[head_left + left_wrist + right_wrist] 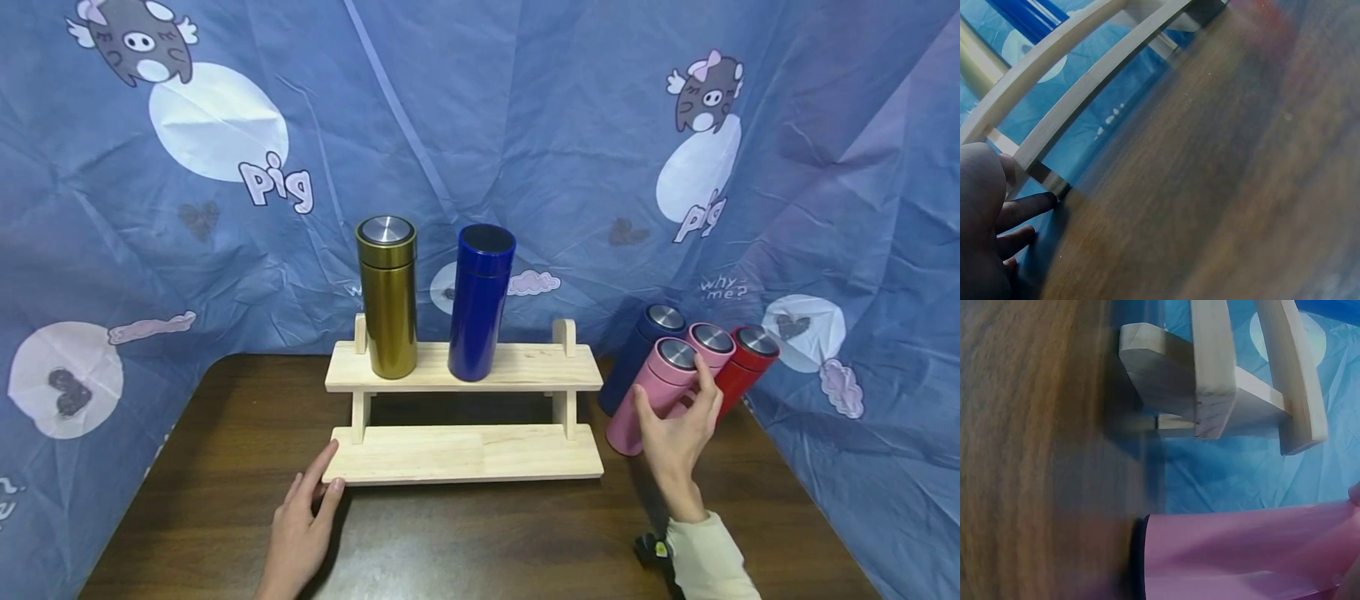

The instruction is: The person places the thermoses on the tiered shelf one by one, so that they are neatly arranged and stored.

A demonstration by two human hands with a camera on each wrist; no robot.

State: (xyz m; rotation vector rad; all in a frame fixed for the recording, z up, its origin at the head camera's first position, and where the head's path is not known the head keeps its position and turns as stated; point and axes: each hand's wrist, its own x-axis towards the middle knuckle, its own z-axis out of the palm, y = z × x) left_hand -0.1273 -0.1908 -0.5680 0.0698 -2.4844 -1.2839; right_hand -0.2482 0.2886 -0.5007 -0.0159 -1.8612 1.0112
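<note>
A two-tier wooden rack (pixel 465 454) stands on the table. Its upper shelf bears a gold thermos bottle (pixel 393 321) and a blue thermos bottle (pixel 480 317), both upright. My left hand (pixel 300 525) touches the left end of the lower shelf with thumb and forefinger, its other fingers fairly straight in the left wrist view. To the right of the rack, my right hand (pixel 678 437) grips the front pink thermos bottle (pixel 645 404) near its top, thumb on the left side, fingers on the right. In the right wrist view that bottle's base (pixel 1154 562) is close to the tabletop.
Behind the gripped bottle stand a dark blue bottle (pixel 633 354), a second pink bottle (pixel 712 340) and a red bottle (pixel 738 375), close together. A patterned blue cloth (pixel 465 108) hangs behind the brown table (pixel 465 542). A small black object (pixel 651 550) shows beside the right sleeve.
</note>
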